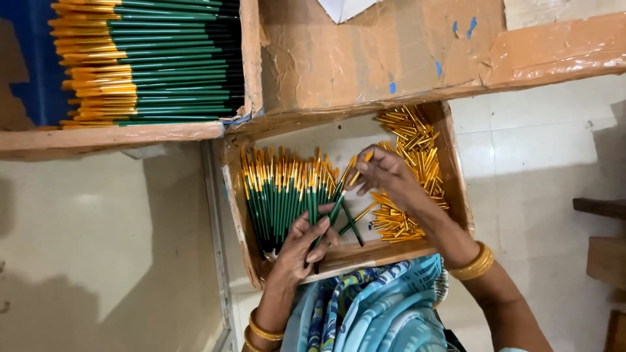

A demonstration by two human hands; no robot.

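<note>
Nearest the lens: blue patterned cloth (365,306), just below the cardboard tray (450,189). Inside the tray, left hand (301,248) closed around a green pen (336,210), right hand (385,173) pinching its gold tip. Left in the tray, a row of finished pens (283,195); right, a heap of loose gold tips (407,169) left. Above the tray, a stacked box of pens (150,62). Seemingly midway.

Pale tiled floor (535,163); dark wood furniture (603,208) at rt edge.
</note>
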